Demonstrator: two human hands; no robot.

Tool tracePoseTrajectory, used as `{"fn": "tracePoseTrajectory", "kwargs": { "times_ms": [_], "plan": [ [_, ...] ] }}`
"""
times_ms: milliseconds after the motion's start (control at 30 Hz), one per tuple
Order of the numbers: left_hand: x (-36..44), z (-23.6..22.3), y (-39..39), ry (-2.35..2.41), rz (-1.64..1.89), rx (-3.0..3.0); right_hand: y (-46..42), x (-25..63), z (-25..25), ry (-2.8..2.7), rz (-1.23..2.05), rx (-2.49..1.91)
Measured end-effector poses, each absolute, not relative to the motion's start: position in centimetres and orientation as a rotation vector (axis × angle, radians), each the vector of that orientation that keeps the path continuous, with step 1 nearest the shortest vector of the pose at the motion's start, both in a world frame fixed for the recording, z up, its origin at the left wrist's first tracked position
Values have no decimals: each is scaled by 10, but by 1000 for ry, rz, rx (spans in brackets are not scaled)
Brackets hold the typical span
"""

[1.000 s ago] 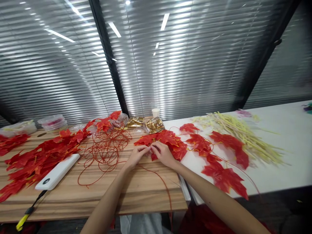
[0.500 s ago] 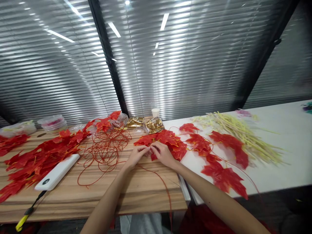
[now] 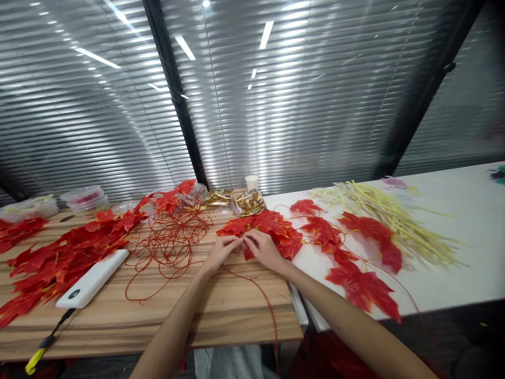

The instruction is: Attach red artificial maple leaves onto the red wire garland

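Fingertips pinched, my left hand (image 3: 223, 251) and my right hand (image 3: 263, 249) meet over the wooden table, almost touching. What lies between their fingers is too small to make out. Just beyond them is a cluster of red artificial maple leaves (image 3: 272, 223) with yellow stems, partly covered by my fingers. A thin red cord (image 3: 265, 292) comes out below my hands and hangs over the front edge. To the right, more maple leaves (image 3: 363, 287) lie along the cord on a white table. A loose tangle of red cord (image 3: 173, 237) lies left of my left hand.
A long pile of red leaves (image 3: 79, 252) and a white power bank (image 3: 92, 279) with a strap lie at left. Behind are plastic tubs (image 3: 84, 197), gold packets (image 3: 249, 202) and a paper cup (image 3: 251, 182). Yellow straw-like stems (image 3: 394, 221) cover part of the white table (image 3: 465, 252).
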State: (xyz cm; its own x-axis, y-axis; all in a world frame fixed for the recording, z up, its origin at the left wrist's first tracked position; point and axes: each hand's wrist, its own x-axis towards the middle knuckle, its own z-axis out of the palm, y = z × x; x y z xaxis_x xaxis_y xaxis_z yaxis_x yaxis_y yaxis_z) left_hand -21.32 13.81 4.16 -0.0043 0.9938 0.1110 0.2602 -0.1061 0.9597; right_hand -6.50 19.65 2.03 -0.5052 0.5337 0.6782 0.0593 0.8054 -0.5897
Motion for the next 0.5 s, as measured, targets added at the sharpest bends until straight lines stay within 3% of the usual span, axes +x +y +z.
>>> {"fn": "tracePoseTrajectory", "kwargs": {
  "times_ms": [500],
  "plan": [
    [-212,42,138,1351,1154,1454,198,-65,19,-2068,619,-435]
  ]
}}
